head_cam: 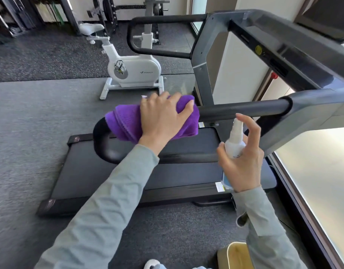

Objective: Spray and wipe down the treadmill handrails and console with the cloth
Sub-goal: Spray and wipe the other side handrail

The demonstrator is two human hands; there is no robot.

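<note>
Left hand: the left hand (163,115) is clamped over the purple cloth (126,123), fingers and thumb curled round it, pressing it onto the near handrail (244,109) close to the rail's left-hand bend.
Cloth: bunched and draped over the top of that black rail, hanging down its near side, so this stretch of the bar is fully wrapped.
Right hand: the right hand (243,160) grips the white spray bottle (234,142) just right of the cloth and nearer the camera, forefinger raised over the nozzle, which points toward the bare part of the rail.
Step in hand: I read this as wiping the near rail with a squirt ready to follow; no mist shows.
Done so far: hard to call. The rail shows no wet sheen I can trust, so I can't tell how much of it has been covered.
Still to do: the far handrail (159,20) sits well apart at the far side of the treadmill, with no cloth on it. The console (295,53), up on the right, is likewise untouched by either hand right now. Both look like work ahead.
Surroundings: a white exercise bike (134,68) stands far left on the gym floor.
</note>
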